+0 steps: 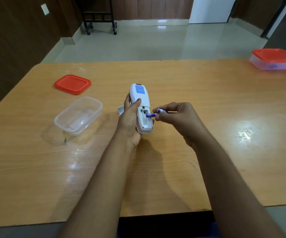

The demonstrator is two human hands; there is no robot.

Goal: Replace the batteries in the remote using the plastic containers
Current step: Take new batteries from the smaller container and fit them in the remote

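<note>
My left hand point(130, 121) holds a white remote point(141, 98) back side up, above the table's middle, its battery compartment point(144, 117) uncovered. My right hand point(174, 117) pinches blue batteries point(151, 114): one lies across the compartment's edge, another point(161, 110) sits between my fingers. A small white piece, perhaps the battery cover point(120, 109), peeks out behind my left hand. An open clear plastic container point(78, 115) stands to the left and looks empty. Its red lid point(72, 84) lies behind it.
A second clear container with a red lid on point(274, 59) stands at the table's far right corner, something bluish inside. The wooden table point(207, 152) has a glossy top. A black wheeled stand point(101, 16) is on the floor beyond.
</note>
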